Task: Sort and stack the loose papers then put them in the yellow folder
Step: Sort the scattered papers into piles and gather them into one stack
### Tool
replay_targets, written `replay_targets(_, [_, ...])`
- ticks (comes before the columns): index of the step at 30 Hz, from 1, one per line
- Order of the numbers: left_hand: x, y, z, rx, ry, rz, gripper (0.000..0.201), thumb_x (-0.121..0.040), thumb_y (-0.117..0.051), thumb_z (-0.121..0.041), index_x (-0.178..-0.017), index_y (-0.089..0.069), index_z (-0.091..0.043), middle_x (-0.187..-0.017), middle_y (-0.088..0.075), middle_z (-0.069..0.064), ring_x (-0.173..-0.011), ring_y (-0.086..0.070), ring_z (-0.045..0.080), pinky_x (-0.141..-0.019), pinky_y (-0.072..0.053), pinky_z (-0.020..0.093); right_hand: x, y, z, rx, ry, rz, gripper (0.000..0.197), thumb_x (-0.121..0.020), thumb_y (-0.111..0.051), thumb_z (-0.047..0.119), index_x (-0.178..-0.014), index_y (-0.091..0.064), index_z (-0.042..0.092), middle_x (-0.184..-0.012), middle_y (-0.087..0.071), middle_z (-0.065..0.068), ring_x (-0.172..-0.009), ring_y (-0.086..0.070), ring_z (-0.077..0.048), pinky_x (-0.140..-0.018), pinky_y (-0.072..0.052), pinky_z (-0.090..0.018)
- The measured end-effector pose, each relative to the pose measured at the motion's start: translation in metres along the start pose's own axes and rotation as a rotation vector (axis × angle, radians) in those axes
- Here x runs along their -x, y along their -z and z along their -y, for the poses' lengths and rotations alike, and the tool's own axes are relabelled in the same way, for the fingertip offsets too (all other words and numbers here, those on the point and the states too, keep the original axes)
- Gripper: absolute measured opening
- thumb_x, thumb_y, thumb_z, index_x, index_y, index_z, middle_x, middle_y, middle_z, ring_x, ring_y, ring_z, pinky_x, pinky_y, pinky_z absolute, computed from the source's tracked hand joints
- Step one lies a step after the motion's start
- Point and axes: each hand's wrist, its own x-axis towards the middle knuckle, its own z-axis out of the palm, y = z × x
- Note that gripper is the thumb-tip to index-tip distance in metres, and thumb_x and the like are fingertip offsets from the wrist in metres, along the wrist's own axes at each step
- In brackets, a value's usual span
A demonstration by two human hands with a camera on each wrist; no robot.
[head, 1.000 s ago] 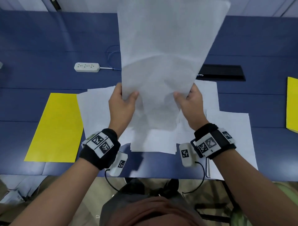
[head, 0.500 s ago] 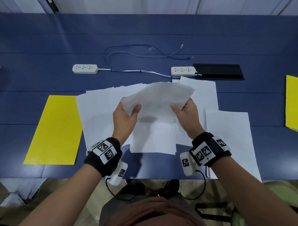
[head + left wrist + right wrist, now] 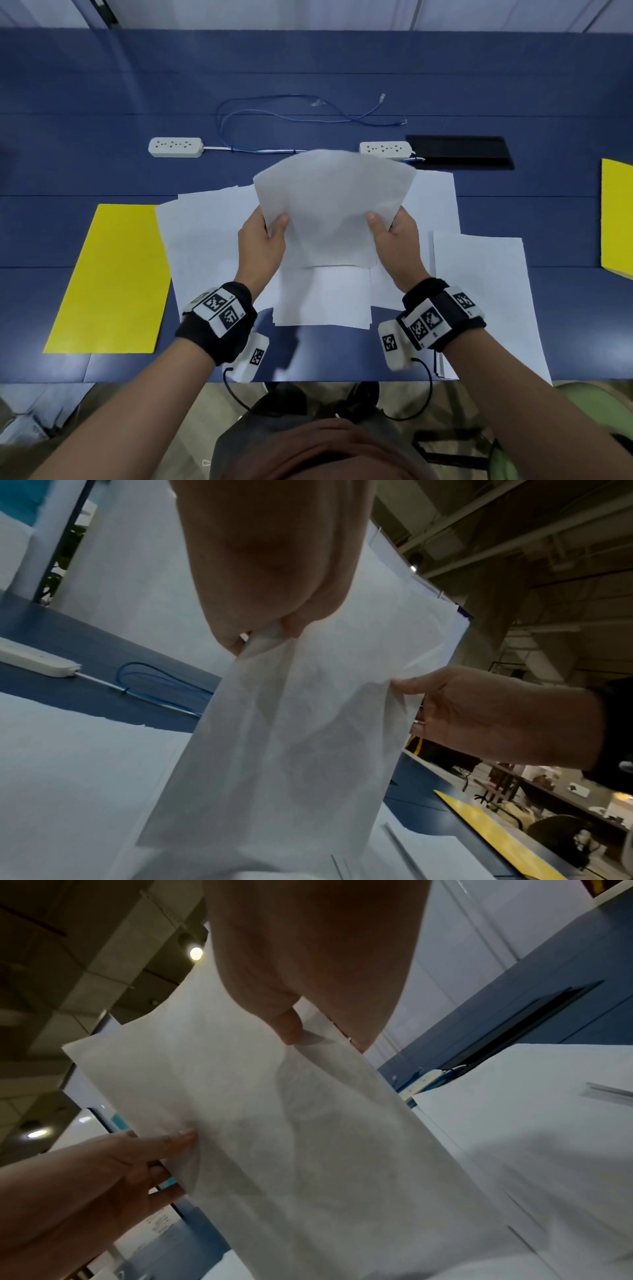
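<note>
I hold a small bundle of white sheets [image 3: 330, 209] above the table, tilted away from me. My left hand [image 3: 265, 236] pinches its left edge, thumb on top; my right hand [image 3: 390, 236] pinches its right edge the same way. In the left wrist view the held sheets [image 3: 301, 723] hang between my left hand [image 3: 267, 631] and my right hand [image 3: 455, 710]. The right wrist view shows the held sheets [image 3: 274, 1123] under my right hand [image 3: 298, 1031]. More loose papers [image 3: 205, 246] lie spread on the table below. A yellow folder [image 3: 109, 284] lies flat at the left.
A separate pile of white sheets [image 3: 486, 301] lies at the right, reaching the table's front edge. Two white power strips [image 3: 175, 147] [image 3: 385, 149], a blue cable [image 3: 291, 116] and a black panel [image 3: 459, 150] sit behind. Another yellow folder [image 3: 616, 219] is at the far right.
The held sheets came down from upright in front of the camera to almost flat, and now tip up a little again. Both hands kept their grip.
</note>
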Motion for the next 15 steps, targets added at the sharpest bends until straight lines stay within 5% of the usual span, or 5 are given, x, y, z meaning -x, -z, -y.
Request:
replay_targets(4, [0.001, -0.001, 0.000, 0.007, -0.027, 0.010, 0.022, -0.096, -0.056, -0.021, -0.117, -0.061, -0.016, -0.109, -0.069, -0.007, -0.100, -0.065, 0.011, -0.083, -0.051, 0.026, 0.003, 0.001, 0.003, -0.002, 0.055, 0.002, 0.022, -0.096, -0.053, 0.015, -0.117, -0.059, 0.017, -0.108, -0.067, 0.005, -0.098, -0.063, -0.008, -0.084, -0.051, -0.021])
replay_targets(9, [0.005, -0.007, 0.015, -0.084, 0.062, 0.068, 0.018, -0.096, -0.055, -0.017, -0.112, -0.063, -0.012, -0.100, -0.069, -0.005, -0.095, -0.065, 0.016, -0.080, -0.051, 0.028, 0.008, -0.007, -0.022, 0.122, -0.072, 0.057, 0.019, -0.096, -0.049, 0.010, -0.086, -0.054, 0.025, -0.076, -0.053, 0.014, -0.069, -0.049, -0.002, -0.072, -0.040, -0.025])
replay_targets(15, [0.003, -0.008, 0.014, -0.079, 0.005, 0.076, 0.021, -0.097, -0.054, -0.017, -0.117, -0.062, -0.016, -0.099, -0.068, -0.006, -0.088, -0.062, 0.012, -0.077, -0.050, 0.024, 0.009, -0.003, -0.025, 0.087, -0.054, 0.022, 0.027, -0.097, -0.044, 0.012, -0.122, -0.055, 0.015, -0.100, -0.062, 0.005, -0.088, -0.056, -0.011, -0.080, -0.045, -0.024])
